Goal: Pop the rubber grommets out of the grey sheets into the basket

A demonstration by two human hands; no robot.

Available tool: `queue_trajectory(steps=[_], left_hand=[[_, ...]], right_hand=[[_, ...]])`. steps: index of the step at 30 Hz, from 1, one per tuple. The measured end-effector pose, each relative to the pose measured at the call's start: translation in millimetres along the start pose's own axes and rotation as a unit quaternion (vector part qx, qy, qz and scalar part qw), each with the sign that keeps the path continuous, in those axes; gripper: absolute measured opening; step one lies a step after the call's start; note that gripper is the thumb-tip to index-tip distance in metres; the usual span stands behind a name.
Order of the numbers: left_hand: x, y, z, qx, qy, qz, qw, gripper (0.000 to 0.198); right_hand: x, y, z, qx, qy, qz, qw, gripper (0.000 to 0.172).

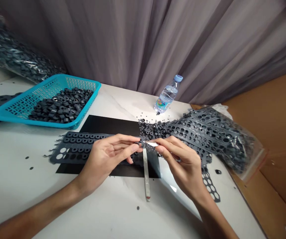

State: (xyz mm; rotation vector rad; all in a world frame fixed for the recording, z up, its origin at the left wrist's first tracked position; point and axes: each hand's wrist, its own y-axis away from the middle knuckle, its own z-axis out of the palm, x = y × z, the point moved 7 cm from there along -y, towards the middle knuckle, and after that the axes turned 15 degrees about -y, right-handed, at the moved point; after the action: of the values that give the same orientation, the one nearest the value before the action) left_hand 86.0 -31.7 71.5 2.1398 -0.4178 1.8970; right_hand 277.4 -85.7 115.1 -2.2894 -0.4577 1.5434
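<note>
My left hand (115, 151) pinches a small dark grey ring (138, 144) between thumb and fingers, above the perforated dark sheet (65, 146). My right hand (180, 159) is closed on a thin, shiny pointed tool (152, 143); whether it is a blade or tweezers I cannot tell. Its tip reaches left, close to the ring. Several rings sit in rows in the sheet, which lies partly over a black mat (113, 122). Just below the fingertips lies a slim whitish stick (146, 176), its upper end near the tool's tip.
At the left stands a blue basket (45, 124) of loose rings, with a bulging clear bag (21, 61) behind it. A water bottle (167, 96) stands at the back. Punched sheet scraps (190, 127) and another plastic bag (242, 156) occupy the right, beside cardboard (277, 132).
</note>
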Motion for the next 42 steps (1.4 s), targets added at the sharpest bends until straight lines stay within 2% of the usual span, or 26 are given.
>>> queue_trajectory(steps=[5,24,30,34,42], left_hand=[[1,2,0.4,-0.011,-0.007,0.012,1.000,0.028],[9,7,-1.8,0.016,-0.009,0.061,0.998,0.014],[12,8,-3.9,0.045,-0.040,0.085,0.995,0.012],[14,10,-6.3,0.060,-0.080,0.115,0.988,0.011],[19,13,-7.1,0.061,-0.113,0.148,0.981,0.014]], right_hand=[[-2,2,1,-0.018,0.004,-0.024,1.000,0.027],[-13,2,2,-0.043,0.042,-0.067,0.996,0.030],[-21,3,3,-0.041,0.059,-0.113,0.991,0.038],[-21,3,3,-0.043,0.067,-0.117,0.990,0.040],[-22,4,7,-0.054,0.069,-0.140,0.986,0.042]])
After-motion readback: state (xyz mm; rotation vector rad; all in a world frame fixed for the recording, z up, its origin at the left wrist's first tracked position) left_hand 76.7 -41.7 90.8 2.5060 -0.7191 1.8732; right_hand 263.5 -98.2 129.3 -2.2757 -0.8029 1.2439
